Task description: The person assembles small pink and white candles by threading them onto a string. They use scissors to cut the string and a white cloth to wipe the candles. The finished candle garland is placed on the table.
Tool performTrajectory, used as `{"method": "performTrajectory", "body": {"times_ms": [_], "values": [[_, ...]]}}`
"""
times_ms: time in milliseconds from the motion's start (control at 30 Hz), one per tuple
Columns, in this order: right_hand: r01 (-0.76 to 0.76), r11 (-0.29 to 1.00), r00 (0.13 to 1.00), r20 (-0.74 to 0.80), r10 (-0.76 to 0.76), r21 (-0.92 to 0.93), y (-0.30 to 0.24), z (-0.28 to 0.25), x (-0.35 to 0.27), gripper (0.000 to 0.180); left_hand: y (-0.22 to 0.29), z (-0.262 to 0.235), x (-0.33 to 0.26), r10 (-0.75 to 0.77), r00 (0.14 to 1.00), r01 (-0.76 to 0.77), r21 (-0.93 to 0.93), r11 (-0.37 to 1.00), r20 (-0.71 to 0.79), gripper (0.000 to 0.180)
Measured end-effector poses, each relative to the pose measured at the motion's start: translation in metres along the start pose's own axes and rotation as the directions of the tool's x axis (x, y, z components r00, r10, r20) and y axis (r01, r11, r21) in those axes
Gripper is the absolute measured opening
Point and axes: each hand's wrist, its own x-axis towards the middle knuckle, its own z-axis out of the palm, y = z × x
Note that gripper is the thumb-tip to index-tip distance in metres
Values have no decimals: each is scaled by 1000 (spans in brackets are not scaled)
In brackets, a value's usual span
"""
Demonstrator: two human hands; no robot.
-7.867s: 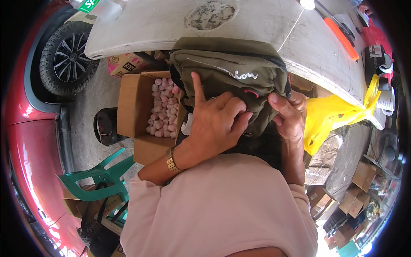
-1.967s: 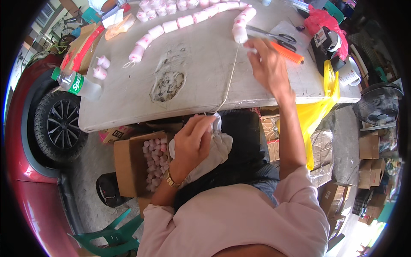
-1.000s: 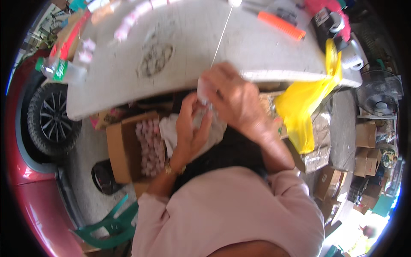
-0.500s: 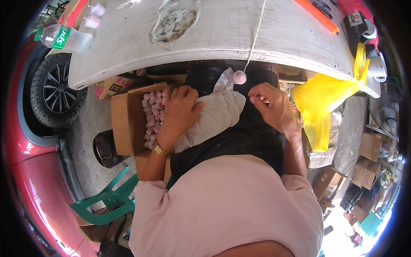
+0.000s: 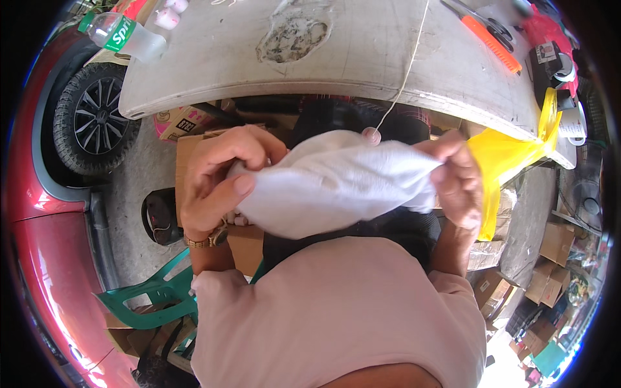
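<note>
A white cloth (image 5: 336,184) is stretched between my two hands above my lap, a little blurred by motion. My left hand (image 5: 220,181) pinches its left end between thumb and fingers. At the other end my right hand (image 5: 458,181) grips the cloth's edge with its fingers closed. Just behind the cloth's upper edge shows a small pinkish roll (image 5: 371,136), joined to a white string (image 5: 414,58) that runs up over the table. The cloth and my left hand hide most of the cardboard box (image 5: 186,158) and the small pink-white pieces in it.
The white table (image 5: 213,68) spans the far side, holding a plastic bottle (image 5: 126,35), an orange-handled tool (image 5: 491,44) and scissors (image 5: 495,27). A yellow bag (image 5: 495,155) hangs at its right. A green chair (image 5: 149,291) and a red car (image 5: 58,278) stand left.
The cloth has been lifted off my lap and spread out, both hands now gripping it. My left hand has come up and left from beside the box, and my right hand has moved right.
</note>
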Motion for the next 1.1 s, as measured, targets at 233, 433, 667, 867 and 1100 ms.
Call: {"method": "performTrajectory", "body": {"times_ms": [233,433,667,867,1100], "values": [[-17,882,911,-371,-181,-472,-30,1,0,14,-1,6,11,143,990,-92,731,676,-8,13],[-24,895,900,-399,-175,-445,-42,-18,-13,11,-5,11,27,213,957,-23,677,736,-199,10],[-472,319,881,-458,123,-822,-6,-62,-49,9,-90,29,-17,-80,934,349,843,409,-348,15],[-298,314,951,-252,179,-902,3,-55,-50,7,-106,41,-22,-136,946,302,652,696,-293,24],[198,827,980,139,-146,-526,-13,4,22,18,-5,71,21,-187,956,179,58,982,224,23]]}}
